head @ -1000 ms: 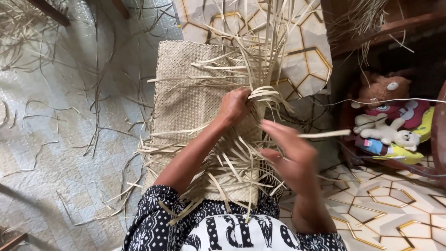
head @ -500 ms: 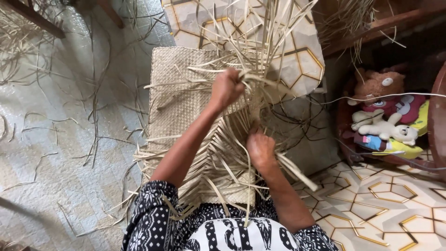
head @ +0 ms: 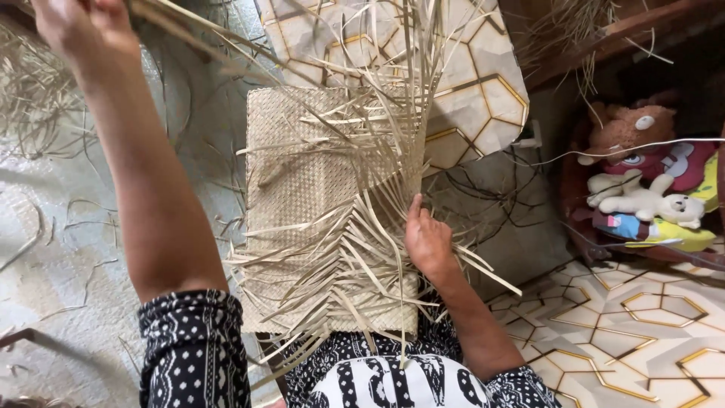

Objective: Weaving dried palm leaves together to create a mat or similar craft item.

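A pale woven straw mat (head: 294, 166) lies in front of me, with many loose flat strips (head: 355, 249) sticking out along its right side. My left hand (head: 79, 26) is raised at the top left of the view, shut on a bundle of long strips (head: 196, 34) that stretch back toward the mat. My right hand (head: 427, 238) rests on the mat's right edge, its fingers pressing down on the crossing strips.
Loose straw scraps (head: 45, 98) litter the shiny floor covering on the left. A tub of plush toys (head: 642, 189) sits at the right. Hexagon-patterned flooring (head: 649, 317) lies at the lower right, wooden furniture (head: 604, 38) at the upper right.
My left hand has lifted from the mat up to the far top left, pulling a bundle of strips with it. My right hand has stayed pressed on the mat's right edge.
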